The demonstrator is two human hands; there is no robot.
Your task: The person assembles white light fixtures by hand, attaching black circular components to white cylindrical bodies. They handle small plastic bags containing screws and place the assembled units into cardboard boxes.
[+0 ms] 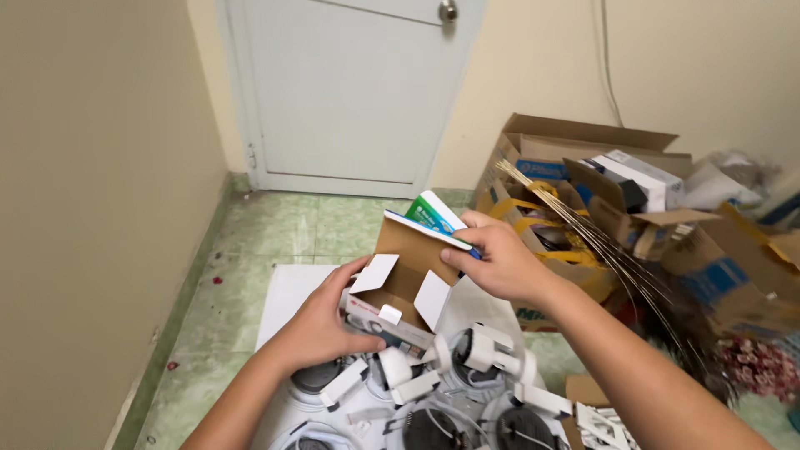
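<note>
Both hands [325, 325] [492, 262] hold (open) cardboard box [408, 258]

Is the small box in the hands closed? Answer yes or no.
No: the small cardboard box has its flaps spread open, held by the left hand and the right hand.

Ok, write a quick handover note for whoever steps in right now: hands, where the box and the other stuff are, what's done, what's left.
Left hand: grips the lower end of the small cardboard box.
Right hand: pinches the box's raised top flap; its white side flaps are spread.
Below the box: white camera units on a white sheet on the floor. Right: cartons of clutter.
Done: box opened.
Left: its inside is hidden, so contents unconfirmed.
</note>
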